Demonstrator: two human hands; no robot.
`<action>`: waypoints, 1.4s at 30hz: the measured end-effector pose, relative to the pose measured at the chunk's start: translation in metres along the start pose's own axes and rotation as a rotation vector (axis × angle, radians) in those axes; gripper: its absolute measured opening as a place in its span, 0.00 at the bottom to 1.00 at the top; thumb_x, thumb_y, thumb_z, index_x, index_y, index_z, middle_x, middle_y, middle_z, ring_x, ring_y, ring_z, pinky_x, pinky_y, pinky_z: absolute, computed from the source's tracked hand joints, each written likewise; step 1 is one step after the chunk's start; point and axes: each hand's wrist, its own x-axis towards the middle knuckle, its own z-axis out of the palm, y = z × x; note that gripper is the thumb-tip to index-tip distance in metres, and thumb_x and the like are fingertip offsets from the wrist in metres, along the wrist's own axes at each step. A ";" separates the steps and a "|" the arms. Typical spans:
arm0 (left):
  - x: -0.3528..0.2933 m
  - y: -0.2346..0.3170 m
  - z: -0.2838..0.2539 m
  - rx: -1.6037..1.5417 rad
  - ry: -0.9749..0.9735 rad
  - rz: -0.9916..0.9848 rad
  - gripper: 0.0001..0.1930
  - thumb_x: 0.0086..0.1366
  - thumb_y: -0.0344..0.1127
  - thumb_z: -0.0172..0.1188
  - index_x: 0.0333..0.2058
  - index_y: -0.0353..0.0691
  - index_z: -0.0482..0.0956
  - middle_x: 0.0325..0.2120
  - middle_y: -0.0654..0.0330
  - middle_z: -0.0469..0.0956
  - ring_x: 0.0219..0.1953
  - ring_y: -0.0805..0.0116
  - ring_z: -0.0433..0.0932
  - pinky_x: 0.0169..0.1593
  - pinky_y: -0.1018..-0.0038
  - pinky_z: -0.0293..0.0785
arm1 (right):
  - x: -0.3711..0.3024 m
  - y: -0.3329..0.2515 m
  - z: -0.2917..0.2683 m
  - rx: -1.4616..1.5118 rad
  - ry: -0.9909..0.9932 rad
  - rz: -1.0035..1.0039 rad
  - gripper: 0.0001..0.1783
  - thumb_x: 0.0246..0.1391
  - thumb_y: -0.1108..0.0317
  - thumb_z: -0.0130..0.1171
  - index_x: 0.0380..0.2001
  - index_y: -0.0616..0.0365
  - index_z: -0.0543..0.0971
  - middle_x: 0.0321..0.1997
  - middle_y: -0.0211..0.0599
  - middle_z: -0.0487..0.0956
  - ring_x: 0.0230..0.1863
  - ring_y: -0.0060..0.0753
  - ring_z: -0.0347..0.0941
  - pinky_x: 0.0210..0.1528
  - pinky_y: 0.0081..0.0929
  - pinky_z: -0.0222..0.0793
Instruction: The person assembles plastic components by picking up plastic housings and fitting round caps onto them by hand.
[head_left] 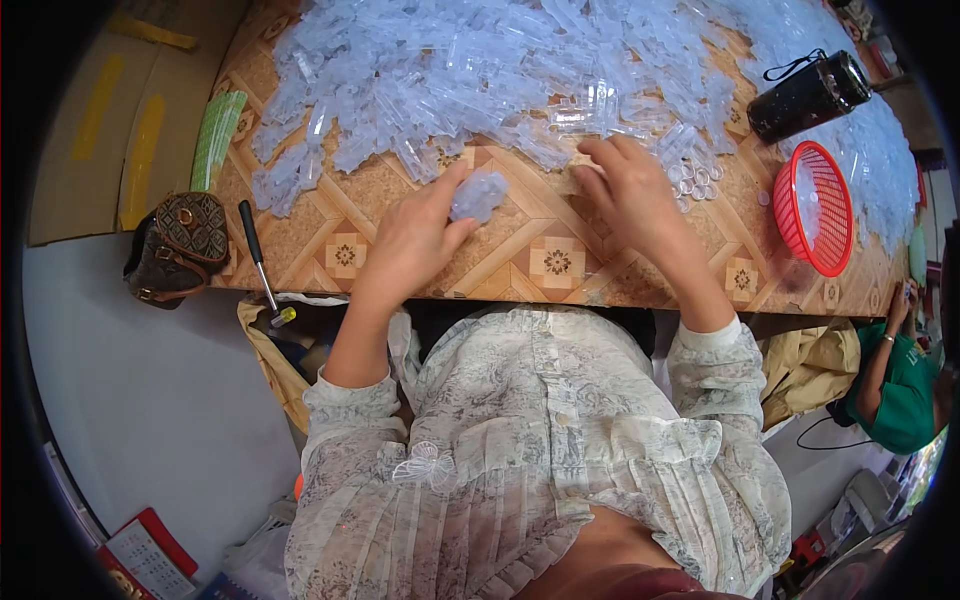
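Note:
My left hand [415, 235] is closed round a bundle of clear plastic tubes [478, 196], seen end-on between thumb and fingers just above the table. To its right, my right hand [635, 190] hovers at the front edge of a big heap of clear plastic tubes [430, 80]. Its fingers are bent, with a gap between thumb and forefinger, and nothing shows in them. Beside that hand lies a small cluster of tubes [692, 180] with their round ends toward me.
A red plastic basket [848, 215] with clear pieces inside and a black flask [812, 95] are at the right. At the left are a brown handbag [185, 240], a black-handled hammer [257, 250] over the table edge, and a cardboard box [130, 110]. A person in green [900, 390] works far right.

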 end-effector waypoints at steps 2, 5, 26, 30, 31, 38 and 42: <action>0.000 0.002 -0.013 -0.002 -0.044 -0.088 0.28 0.56 0.41 0.64 0.54 0.38 0.70 0.34 0.46 0.77 0.39 0.49 0.76 0.43 0.62 0.71 | 0.004 -0.010 0.014 -0.007 0.050 0.019 0.17 0.49 0.66 0.61 0.41 0.63 0.74 0.35 0.46 0.74 0.37 0.48 0.72 0.37 0.40 0.70; 0.000 -0.001 -0.019 0.171 0.017 -0.012 0.25 0.56 0.40 0.63 0.51 0.36 0.73 0.32 0.47 0.77 0.37 0.49 0.76 0.41 0.63 0.71 | 0.010 -0.016 0.027 -0.054 0.099 0.016 0.20 0.45 0.66 0.64 0.41 0.62 0.73 0.32 0.44 0.73 0.36 0.48 0.72 0.36 0.39 0.69; 0.128 0.003 0.015 0.306 0.283 0.184 0.25 0.46 0.37 0.70 0.45 0.42 0.76 0.41 0.59 0.72 0.47 0.59 0.70 0.49 0.62 0.62 | 0.006 -0.007 0.028 -0.104 0.031 0.168 0.20 0.43 0.64 0.65 0.37 0.65 0.72 0.36 0.50 0.74 0.40 0.53 0.71 0.41 0.44 0.67; 0.128 0.003 0.011 0.350 0.244 0.202 0.24 0.48 0.35 0.69 0.46 0.43 0.76 0.41 0.61 0.73 0.47 0.61 0.70 0.49 0.63 0.62 | 0.010 -0.012 0.024 0.031 0.000 0.290 0.19 0.42 0.68 0.65 0.37 0.66 0.71 0.37 0.55 0.75 0.40 0.55 0.72 0.41 0.45 0.68; 0.128 0.003 0.012 0.341 0.285 0.261 0.23 0.49 0.34 0.68 0.46 0.43 0.77 0.40 0.61 0.73 0.47 0.61 0.71 0.48 0.63 0.62 | 0.009 -0.012 0.025 0.031 -0.002 0.291 0.19 0.42 0.68 0.65 0.37 0.66 0.71 0.37 0.55 0.75 0.40 0.55 0.72 0.41 0.45 0.68; 0.134 0.004 0.013 0.413 0.271 0.344 0.20 0.50 0.33 0.66 0.45 0.43 0.78 0.38 0.59 0.75 0.46 0.61 0.73 0.47 0.63 0.62 | 0.007 -0.007 0.025 0.142 0.054 0.339 0.22 0.44 0.67 0.65 0.42 0.66 0.74 0.38 0.52 0.76 0.39 0.54 0.74 0.42 0.42 0.69; 0.133 0.003 0.009 0.395 0.270 0.294 0.20 0.51 0.34 0.66 0.45 0.40 0.78 0.38 0.57 0.76 0.44 0.59 0.74 0.48 0.62 0.64 | 0.010 -0.007 0.017 0.220 0.075 0.415 0.20 0.48 0.64 0.62 0.42 0.65 0.74 0.39 0.52 0.76 0.39 0.50 0.74 0.41 0.40 0.69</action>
